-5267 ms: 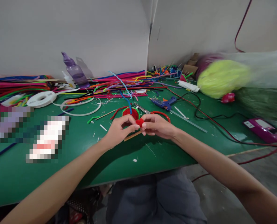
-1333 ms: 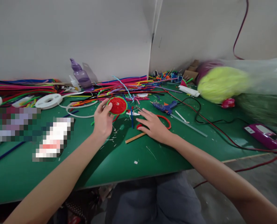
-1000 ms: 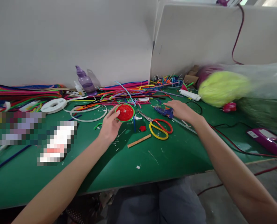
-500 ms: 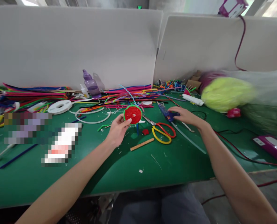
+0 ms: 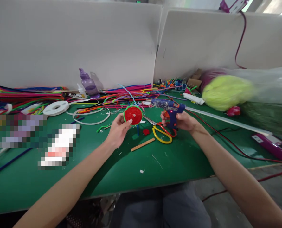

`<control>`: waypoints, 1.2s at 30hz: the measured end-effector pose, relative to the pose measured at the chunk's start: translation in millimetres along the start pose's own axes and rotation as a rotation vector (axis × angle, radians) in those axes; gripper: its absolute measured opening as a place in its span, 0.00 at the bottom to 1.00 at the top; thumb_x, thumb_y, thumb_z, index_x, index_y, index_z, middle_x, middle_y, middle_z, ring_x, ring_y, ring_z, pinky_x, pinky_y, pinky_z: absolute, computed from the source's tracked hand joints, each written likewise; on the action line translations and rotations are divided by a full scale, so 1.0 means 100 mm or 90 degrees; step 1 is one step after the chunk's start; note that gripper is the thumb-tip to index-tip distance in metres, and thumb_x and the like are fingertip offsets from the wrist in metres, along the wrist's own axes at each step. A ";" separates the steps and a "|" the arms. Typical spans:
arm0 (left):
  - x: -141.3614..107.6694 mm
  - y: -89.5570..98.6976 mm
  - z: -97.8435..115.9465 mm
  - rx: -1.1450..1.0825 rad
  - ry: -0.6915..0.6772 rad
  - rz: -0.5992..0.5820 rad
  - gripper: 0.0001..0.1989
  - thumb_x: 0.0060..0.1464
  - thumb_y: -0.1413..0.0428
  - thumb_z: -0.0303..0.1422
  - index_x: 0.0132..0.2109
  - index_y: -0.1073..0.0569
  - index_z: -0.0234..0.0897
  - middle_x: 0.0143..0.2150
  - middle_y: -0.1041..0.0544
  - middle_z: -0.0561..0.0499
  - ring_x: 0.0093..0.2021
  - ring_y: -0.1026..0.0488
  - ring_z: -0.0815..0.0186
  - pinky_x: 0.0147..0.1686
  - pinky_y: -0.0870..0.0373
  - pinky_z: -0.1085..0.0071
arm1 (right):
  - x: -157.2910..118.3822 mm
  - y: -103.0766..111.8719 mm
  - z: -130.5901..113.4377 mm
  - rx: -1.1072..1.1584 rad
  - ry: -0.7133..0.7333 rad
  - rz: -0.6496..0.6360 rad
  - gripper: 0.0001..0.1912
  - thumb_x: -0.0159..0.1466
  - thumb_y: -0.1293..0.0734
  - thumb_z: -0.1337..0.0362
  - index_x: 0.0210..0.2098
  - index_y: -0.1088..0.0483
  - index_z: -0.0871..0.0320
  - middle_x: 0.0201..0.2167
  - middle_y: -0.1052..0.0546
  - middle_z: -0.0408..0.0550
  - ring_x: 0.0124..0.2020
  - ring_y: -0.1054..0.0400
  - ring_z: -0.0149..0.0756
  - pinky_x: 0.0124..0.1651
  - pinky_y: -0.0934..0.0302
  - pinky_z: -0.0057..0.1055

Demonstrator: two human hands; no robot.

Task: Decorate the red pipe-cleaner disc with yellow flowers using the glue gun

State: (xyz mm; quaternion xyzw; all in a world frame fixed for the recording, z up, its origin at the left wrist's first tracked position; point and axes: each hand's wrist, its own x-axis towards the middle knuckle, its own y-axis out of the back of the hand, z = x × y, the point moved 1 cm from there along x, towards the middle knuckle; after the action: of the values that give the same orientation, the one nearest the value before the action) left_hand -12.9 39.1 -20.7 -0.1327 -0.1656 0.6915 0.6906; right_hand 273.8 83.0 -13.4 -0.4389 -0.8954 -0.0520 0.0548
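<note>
Pinched in my left hand (image 5: 118, 131) is a round red disc (image 5: 133, 115) with a green rim; a light blue stem rises behind it. My right hand (image 5: 181, 121) grips the handle of a blue glue gun (image 5: 171, 109), its nozzle pointing left toward the disc without touching it. A long clear glue stick (image 5: 226, 120) sticks out of the gun's back. Scissors (image 5: 163, 134) with red and yellow handles lie under the gun. Near them are a small red piece (image 5: 146, 131) and a tan stick (image 5: 143, 144).
Colourful pipe cleaners (image 5: 122, 98) are piled along the white partition (image 5: 72, 41). At the back left stand a purple bottle (image 5: 90, 86) and a white tape roll (image 5: 56, 108). Bagged yellow material (image 5: 227, 91) and a purple device (image 5: 271, 146) are on the right.
My right hand has lifted the glue gun off the table and turned it, with its nozzle now pointing left. My left hand still holds the disc. The view has shifted slightly.
</note>
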 end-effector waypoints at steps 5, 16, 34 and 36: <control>-0.01 0.00 -0.01 -0.013 0.010 0.006 0.16 0.41 0.32 0.27 0.37 0.28 0.38 0.39 0.24 0.54 0.38 0.27 0.72 0.38 0.29 0.75 | -0.04 -0.04 -0.05 0.067 -0.015 -0.061 0.30 0.53 0.29 0.42 0.44 0.27 0.59 0.36 0.22 0.54 0.33 0.25 0.41 0.35 0.30 0.38; -0.01 0.01 -0.03 0.151 -0.119 0.014 0.16 0.43 0.32 0.33 0.37 0.30 0.38 0.36 0.24 0.54 0.38 0.27 0.69 0.42 0.30 0.71 | 0.00 -0.13 0.04 0.229 -0.046 -0.167 0.22 0.57 0.26 0.53 0.42 0.29 0.64 0.34 0.24 0.50 0.33 0.26 0.33 0.36 0.32 0.27; 0.00 0.03 -0.05 0.235 -0.167 0.011 0.15 0.45 0.34 0.34 0.36 0.31 0.38 0.35 0.24 0.54 0.37 0.27 0.68 0.43 0.31 0.69 | 0.03 -0.17 0.01 0.147 0.010 -0.169 0.24 0.57 0.27 0.53 0.44 0.26 0.67 0.31 0.25 0.49 0.25 0.32 0.28 0.26 0.39 0.24; 0.00 0.03 -0.05 0.237 -0.167 0.008 0.14 0.45 0.34 0.34 0.37 0.31 0.38 0.35 0.24 0.54 0.38 0.27 0.67 0.43 0.31 0.68 | 0.03 -0.17 0.00 0.141 0.008 -0.166 0.24 0.56 0.26 0.53 0.44 0.27 0.67 0.31 0.25 0.49 0.25 0.32 0.28 0.25 0.39 0.24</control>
State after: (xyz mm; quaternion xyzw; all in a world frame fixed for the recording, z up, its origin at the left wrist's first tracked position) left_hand -13.5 39.0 -26.6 0.0870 -0.1223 0.7258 0.6713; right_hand 258.6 75.0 -14.1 -0.3100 -0.9446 0.0377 0.1013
